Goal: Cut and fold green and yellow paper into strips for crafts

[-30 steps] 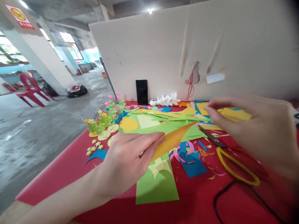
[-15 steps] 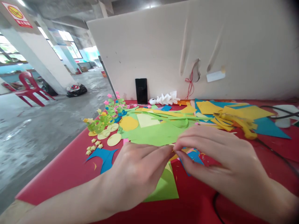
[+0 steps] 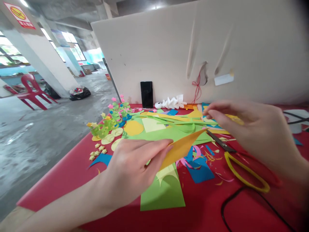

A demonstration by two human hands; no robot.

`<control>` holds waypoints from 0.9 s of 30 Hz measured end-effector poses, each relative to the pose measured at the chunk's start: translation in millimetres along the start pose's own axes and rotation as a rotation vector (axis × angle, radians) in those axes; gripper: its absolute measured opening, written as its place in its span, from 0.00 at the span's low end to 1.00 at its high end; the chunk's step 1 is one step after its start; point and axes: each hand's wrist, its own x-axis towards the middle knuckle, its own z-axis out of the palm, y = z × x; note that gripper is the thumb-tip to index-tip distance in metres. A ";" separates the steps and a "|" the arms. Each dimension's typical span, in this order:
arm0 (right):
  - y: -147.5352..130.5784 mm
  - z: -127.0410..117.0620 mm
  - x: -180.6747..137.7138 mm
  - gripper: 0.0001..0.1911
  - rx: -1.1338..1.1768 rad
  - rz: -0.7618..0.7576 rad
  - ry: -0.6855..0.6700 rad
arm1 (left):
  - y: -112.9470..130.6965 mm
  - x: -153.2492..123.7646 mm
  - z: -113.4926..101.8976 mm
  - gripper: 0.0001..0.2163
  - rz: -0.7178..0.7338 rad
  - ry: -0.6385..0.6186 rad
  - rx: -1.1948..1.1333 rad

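My left hand (image 3: 135, 167) pinches the near end of a folded orange paper piece (image 3: 182, 146) and holds it just above the red table (image 3: 60, 180). The paper tapers to a point toward the upper right. My right hand (image 3: 253, 132) hovers past that tip, thumb and forefinger pressed together in a pinch; whether anything is in them I cannot tell. Under the right hand lie scissors (image 3: 241, 167) with yellow and red handles. A green sheet with a pale star cutout (image 3: 164, 190) lies below the orange piece.
Green, yellow and blue paper scraps (image 3: 169, 127) cover the table's middle. Paper flowers (image 3: 108, 124) and small yellow stars (image 3: 98, 151) sit at the left. A black phone (image 3: 146, 94) leans on the white board behind. A black cable (image 3: 241, 206) loops at the front right.
Half a second ago both hands pinched together at the paper's near end; now my right hand has moved up and right past the paper's tip, uncovering the scissors.
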 end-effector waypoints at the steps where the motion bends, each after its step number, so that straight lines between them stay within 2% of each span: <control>1: -4.0 -1.4 -0.4 0.08 0.047 -0.021 -0.049 | -0.9 1.2 0.5 0.04 -0.006 0.010 -0.008; 3: -12.7 -2.6 -2.4 0.06 0.127 -0.119 -0.120 | -3.3 3.8 1.9 0.04 -0.029 0.022 -0.027; 5: -20.5 -0.8 -6.1 0.02 0.139 -0.200 -0.079 | -5.9 6.1 3.3 0.08 -0.036 0.023 -0.051; 7: -26.8 3.7 -11.4 0.03 0.115 -0.263 -0.020 | -7.5 7.4 4.7 0.12 -0.017 0.006 -0.076; 11: -37.2 13.1 -23.9 0.02 0.086 -0.371 -0.057 | -5.1 7.2 6.2 0.08 0.072 -0.032 -0.102; 16: -43.8 15.6 -31.4 0.02 0.074 -0.346 -0.049 | 1.0 7.2 4.9 0.04 0.119 -0.036 -0.054; 27: -46.0 5.8 -26.2 0.05 0.010 -0.360 0.005 | -4.5 8.1 4.5 0.04 0.029 -0.032 -0.037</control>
